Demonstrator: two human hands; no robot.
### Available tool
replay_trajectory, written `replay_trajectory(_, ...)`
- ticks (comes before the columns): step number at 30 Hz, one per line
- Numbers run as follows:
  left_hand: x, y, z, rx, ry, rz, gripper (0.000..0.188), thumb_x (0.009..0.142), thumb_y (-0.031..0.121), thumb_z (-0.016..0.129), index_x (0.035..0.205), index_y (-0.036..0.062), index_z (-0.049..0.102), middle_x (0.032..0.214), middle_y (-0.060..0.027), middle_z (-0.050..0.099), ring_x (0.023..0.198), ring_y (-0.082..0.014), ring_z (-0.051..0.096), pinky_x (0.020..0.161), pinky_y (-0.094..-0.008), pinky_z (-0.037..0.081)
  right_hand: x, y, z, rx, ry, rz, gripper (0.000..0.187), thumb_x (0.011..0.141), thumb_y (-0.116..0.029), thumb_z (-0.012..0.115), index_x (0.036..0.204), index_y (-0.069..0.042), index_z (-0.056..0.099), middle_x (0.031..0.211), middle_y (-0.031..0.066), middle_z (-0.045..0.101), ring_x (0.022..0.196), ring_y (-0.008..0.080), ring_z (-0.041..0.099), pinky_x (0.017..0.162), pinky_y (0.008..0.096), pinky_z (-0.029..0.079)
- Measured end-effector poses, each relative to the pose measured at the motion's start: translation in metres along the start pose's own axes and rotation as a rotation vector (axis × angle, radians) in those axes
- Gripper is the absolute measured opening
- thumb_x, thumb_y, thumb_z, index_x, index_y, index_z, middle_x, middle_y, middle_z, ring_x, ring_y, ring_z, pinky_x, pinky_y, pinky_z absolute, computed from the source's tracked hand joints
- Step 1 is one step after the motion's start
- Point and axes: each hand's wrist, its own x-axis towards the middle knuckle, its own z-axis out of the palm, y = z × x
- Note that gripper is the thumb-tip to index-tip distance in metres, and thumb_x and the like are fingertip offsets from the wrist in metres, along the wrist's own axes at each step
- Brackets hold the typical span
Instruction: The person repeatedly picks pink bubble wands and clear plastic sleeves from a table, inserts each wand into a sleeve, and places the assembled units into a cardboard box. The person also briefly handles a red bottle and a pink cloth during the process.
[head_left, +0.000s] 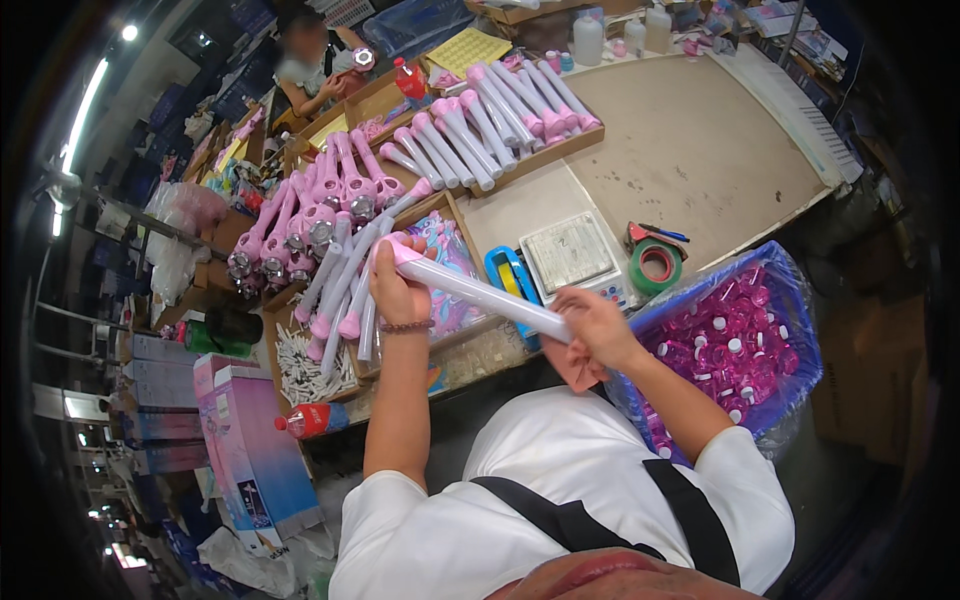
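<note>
A translucent white tube (485, 293) with a pink end piece (405, 252) lies slantwise between my hands. My left hand (398, 290) is closed around it at the pink end. At the other end, my right hand (597, 325) grips the tube, and a salmon-pink cloth-like piece (570, 362) hangs beneath those fingers. Similar tubes with pink ends (345, 285) lie heaped left of my left hand. Below the held tube are a box of patterned plastic packs (440, 245), a blue tape dispenser (512, 275) and a small scale (568, 250).
Pink wand-like parts (325, 200) pile up at the left, beyond small white pieces (305, 365). A tray of tubes (490, 110) stands behind. Green tape (655, 265) lies right of the scale. A blue crate (800, 340) holds pink bottles. Another person (315, 75) sits far left.
</note>
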Motion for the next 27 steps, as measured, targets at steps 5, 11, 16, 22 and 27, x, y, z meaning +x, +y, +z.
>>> replay_trajectory(5, -0.030, -0.055, 0.035, -0.336, 0.209, -0.443, 0.032, 0.091, 0.031, 0.056, 0.105, 0.0026, 0.049, 0.091, -0.0105, 0.057, 0.079, -0.0275, 0.060, 0.076, -0.0476, 0.054, 0.028, 0.017, 0.003, 0.176, 0.301, -0.524, 0.031, 0.098, -0.028, 0.044, 0.091, 0.001, 0.056, 0.085, 0.0142, 0.063, 0.089, 0.0197, 0.057, 0.097, 0.0371, 0.036)
replay_trajectory(11, -0.040, -0.068, 0.056, -0.118, 0.067, -0.585, 0.024, 0.092, 0.026, 0.055, 0.097, 0.0043, 0.047, 0.082, -0.0079, 0.054, 0.063, -0.0176, 0.057, 0.062, -0.0403, 0.056, 0.081, 0.036, 0.026, 0.039, 0.368, -0.512, 0.022, 0.097, -0.020, 0.049, 0.087, -0.001, 0.055, 0.076, 0.0081, 0.062, 0.066, 0.0101, 0.055, 0.092, 0.0318, 0.041)
replay_trajectory(16, 0.052, -0.062, 0.026, 0.134, -0.064, -0.483, 0.019, 0.090, 0.022, 0.057, 0.095, 0.0067, 0.046, 0.080, -0.0072, 0.052, 0.056, -0.0171, 0.054, 0.047, -0.0361, 0.050, 0.106, 0.037, 0.020, 0.048, 0.505, -0.451, 0.031, 0.097, -0.027, 0.048, 0.088, 0.001, 0.059, 0.098, 0.0125, 0.061, 0.095, 0.0164, 0.055, 0.088, 0.0301, 0.043)
replay_trajectory(22, 0.242, -0.090, -0.029, 0.476, -0.142, -0.409, 0.019, 0.087, 0.020, 0.059, 0.093, 0.0055, 0.047, 0.068, -0.0055, 0.052, 0.054, -0.0185, 0.054, 0.042, -0.0329, 0.046, 0.123, 0.056, 0.004, -0.059, 0.602, -0.304, 0.026, 0.097, -0.021, 0.047, 0.099, 0.002, 0.059, 0.102, 0.0099, 0.061, 0.092, 0.0144, 0.056, 0.086, 0.0280, 0.044)
replay_trajectory(27, 0.329, -0.114, -0.077, 1.252, -0.230, 0.108, 0.025, 0.084, 0.019, 0.060, 0.099, -0.0001, 0.056, 0.085, -0.0128, 0.065, 0.078, -0.0255, 0.065, 0.068, -0.0398, 0.053, 0.129, 0.077, 0.003, -0.051, 0.660, -0.212, 0.024, 0.097, -0.019, 0.047, 0.100, 0.002, 0.059, 0.107, 0.0114, 0.060, 0.097, 0.0157, 0.055, 0.090, 0.0289, 0.043)
